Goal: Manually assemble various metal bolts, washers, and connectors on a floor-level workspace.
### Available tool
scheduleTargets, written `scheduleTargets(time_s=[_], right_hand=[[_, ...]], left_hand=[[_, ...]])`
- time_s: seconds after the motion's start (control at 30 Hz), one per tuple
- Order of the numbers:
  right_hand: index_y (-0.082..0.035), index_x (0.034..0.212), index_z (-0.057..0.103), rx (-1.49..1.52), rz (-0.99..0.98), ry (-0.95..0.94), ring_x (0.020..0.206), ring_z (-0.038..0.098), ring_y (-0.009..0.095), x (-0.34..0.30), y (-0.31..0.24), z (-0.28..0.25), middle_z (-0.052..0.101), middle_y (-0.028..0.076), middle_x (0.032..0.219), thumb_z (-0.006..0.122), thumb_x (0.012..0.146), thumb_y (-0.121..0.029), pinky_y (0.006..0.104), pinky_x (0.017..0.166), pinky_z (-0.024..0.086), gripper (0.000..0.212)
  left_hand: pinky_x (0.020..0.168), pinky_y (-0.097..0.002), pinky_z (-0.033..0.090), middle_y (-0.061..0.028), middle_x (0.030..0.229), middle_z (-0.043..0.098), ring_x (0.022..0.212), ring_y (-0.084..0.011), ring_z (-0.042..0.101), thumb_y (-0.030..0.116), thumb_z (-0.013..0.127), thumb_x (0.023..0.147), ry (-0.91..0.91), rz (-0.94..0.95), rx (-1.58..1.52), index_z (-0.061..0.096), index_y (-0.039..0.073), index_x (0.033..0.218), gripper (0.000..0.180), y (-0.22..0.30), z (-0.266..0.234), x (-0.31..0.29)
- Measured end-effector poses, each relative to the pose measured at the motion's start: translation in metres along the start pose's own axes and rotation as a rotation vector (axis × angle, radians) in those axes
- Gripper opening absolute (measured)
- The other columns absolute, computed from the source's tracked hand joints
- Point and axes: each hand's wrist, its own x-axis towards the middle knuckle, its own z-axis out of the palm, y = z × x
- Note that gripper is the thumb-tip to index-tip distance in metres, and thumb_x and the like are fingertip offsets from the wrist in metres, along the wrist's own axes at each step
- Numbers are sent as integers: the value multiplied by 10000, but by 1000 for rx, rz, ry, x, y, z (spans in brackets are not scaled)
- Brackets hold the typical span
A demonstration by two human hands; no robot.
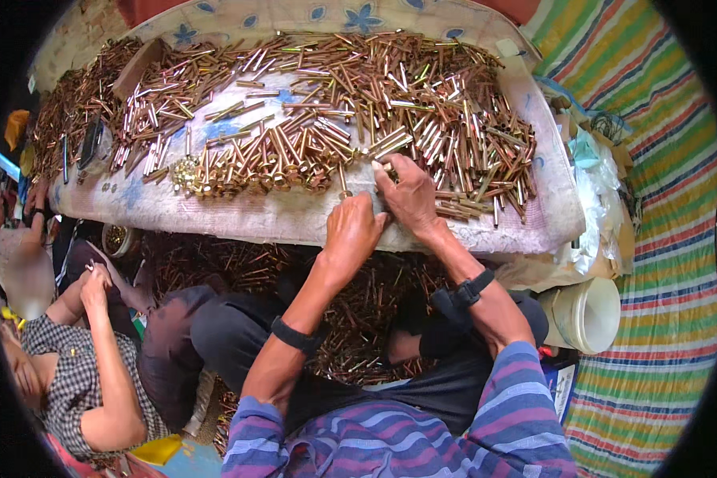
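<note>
My left hand (353, 229) is closed at the table's front edge, its fingertips at the head of a gold-coloured bolt (342, 177) whose shank points away from me. Just to its right, my right hand (410, 193) is curled shut, with several shiny metal tubes (390, 142) at its fingertips. The palm side of both hands is hidden. Left of my hands lies a row of gold flanged bolts (283, 159), their heads toward me. A small heap of gold nuts (186, 174) sits at the row's left end.
Loose metal tubes (438, 88) cover much of the cloth-covered table (271, 225). More metal pieces (358, 319) lie below, between my legs. A white bucket (593, 316) stands at right, beside plastic bags (593, 199). Another person (95, 374) sits close on my left.
</note>
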Motion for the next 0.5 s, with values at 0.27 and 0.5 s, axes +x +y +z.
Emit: scheduleTargets(time_s=[0.27, 0.5], right_hand=[[-59, 962, 621, -187, -160, 58, 807, 627, 315, -4, -1, -2, 605, 123, 865, 734, 826, -209, 431, 694, 516, 232], [-28, 1027, 646, -227, -218, -7, 929, 622, 331, -6, -11, -19, 618, 160, 996, 716, 837, -190, 426, 788, 524, 260]], left_hand=[[682, -529, 488, -279, 769, 633, 760, -465, 628, 176, 755, 786, 28, -30, 43, 595, -59, 799, 284, -7, 7, 8], [703, -522, 493, -283, 789, 637, 785, -467, 628, 195, 750, 806, 45, -73, 0, 610, -56, 810, 287, -4, 1, 1]])
